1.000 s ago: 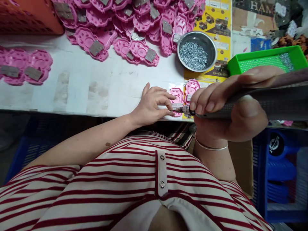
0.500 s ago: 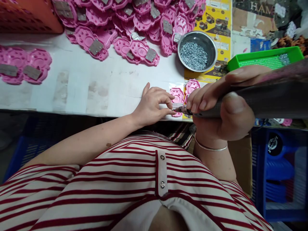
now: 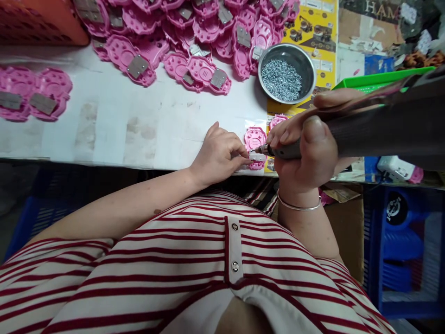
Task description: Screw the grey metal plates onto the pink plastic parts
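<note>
A pink plastic piece point(image 3: 256, 138) with a metal plate point(image 3: 257, 157) across its lower part lies near the table's front edge. My left hand point(image 3: 219, 155) is at its left side, thumb and index finger pinched together by the plate; what is between them is too small to make out. My right hand point(image 3: 308, 153) is wrapped round a dark power screwdriver point(image 3: 368, 132), whose tip points left and sits just above the plate, near my left fingertips. Behind the tool, a second pink piece point(image 3: 277, 121) is partly hidden.
A metal bowl of screws point(image 3: 287, 73) stands behind my right hand. Pink pieces with metal plates point(image 3: 208, 76) are heaped at the back. Two more point(image 3: 48, 95) lie left, near an orange basket point(image 3: 41, 23). A green tray point(image 3: 382, 80) is at the right.
My right hand and the screwdriver have shifted left and slightly up, the tip now above the metal plate. My left hand has barely moved.
</note>
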Demonstrator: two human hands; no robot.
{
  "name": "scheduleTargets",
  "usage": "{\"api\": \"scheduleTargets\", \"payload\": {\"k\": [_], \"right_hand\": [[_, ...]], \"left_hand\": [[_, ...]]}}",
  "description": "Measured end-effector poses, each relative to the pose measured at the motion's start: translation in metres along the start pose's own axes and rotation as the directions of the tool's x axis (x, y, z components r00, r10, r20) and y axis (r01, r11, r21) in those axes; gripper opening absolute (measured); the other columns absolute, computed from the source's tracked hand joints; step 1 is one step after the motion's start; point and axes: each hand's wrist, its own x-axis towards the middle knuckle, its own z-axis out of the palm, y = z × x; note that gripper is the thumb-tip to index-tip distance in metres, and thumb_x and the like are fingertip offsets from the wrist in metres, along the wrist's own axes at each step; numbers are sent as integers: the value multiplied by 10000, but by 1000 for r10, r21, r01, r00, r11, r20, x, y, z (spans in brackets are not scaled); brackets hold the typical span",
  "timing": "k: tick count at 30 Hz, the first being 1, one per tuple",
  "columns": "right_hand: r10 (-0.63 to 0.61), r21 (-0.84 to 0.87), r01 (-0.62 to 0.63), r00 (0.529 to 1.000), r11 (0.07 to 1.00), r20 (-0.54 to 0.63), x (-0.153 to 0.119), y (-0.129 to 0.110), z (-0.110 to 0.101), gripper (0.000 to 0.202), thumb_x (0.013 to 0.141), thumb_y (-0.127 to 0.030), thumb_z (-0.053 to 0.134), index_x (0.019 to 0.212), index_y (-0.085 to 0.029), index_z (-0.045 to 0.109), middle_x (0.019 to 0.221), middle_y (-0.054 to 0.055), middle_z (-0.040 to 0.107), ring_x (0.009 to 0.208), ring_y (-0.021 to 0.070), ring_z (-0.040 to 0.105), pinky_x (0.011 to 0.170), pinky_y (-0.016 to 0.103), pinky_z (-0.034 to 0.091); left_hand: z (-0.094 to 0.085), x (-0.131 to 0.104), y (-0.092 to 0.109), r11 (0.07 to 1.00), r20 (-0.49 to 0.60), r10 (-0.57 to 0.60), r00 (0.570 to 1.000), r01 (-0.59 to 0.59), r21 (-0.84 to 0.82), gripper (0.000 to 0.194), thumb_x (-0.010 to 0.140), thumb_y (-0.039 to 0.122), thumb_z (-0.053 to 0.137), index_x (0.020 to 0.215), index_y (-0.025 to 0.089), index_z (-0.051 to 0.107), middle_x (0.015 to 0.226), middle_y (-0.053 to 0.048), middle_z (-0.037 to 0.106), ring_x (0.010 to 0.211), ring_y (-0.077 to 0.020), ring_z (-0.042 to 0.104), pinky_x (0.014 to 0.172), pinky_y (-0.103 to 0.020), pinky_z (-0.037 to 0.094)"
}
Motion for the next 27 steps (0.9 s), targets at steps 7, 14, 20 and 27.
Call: {"api": "scheduleTargets", "payload": {"k": [7, 14, 20, 27], "right_hand": [[-101, -61, 94, 988, 994, -121, 4, -2, 9, 274, 907, -532, 516, 1056, -302, 505, 702, -46, 466, 408, 69, 381, 417, 253, 341], [-86, 41, 96, 979, 995, -185, 5, -1, 9, 240, 851, -469, 626, 1022, -309, 576, 633, -68, 449, 382, 49, 362, 391, 221, 335], [-91, 17, 94, 988, 995, -126, 5, -2, 9, 248, 862, -490, 624, 1016, -303, 566, 618, -71, 467, 378, 62, 418, 366, 218, 365], [-24, 328, -25, 989, 944, 144, 10, -6, 0, 224, 792, -308, 731, 1007, -274, 676, 559, -82, 461, 413, 73, 479, 375, 218, 402]], "left_hand": [[-1, -4, 2, 990, 58, 135, 989, -137, 27, 100, 873, 282, 730, 780, 271, 765, 874, 21, 760, 890, -185, 643, 1116, -472, 341], [0, -5, -1, 950, 114, 294, 949, -303, 72, 169, 932, 383, 667, 875, 269, 779, 1056, 23, 797, 898, -214, 637, 903, -422, 433], [1, -9, 1, 906, 89, 373, 924, -383, 178, 222, 985, 310, 573, 896, 253, 768, 1081, 44, 792, 878, -205, 647, 908, -439, 413], [5, -13, 2, 868, 32, 421, 906, -413, 274, 228, 992, 259, 558, 882, 218, 754, 995, 31, 805, 815, -184, 651, 826, -414, 412]]}}
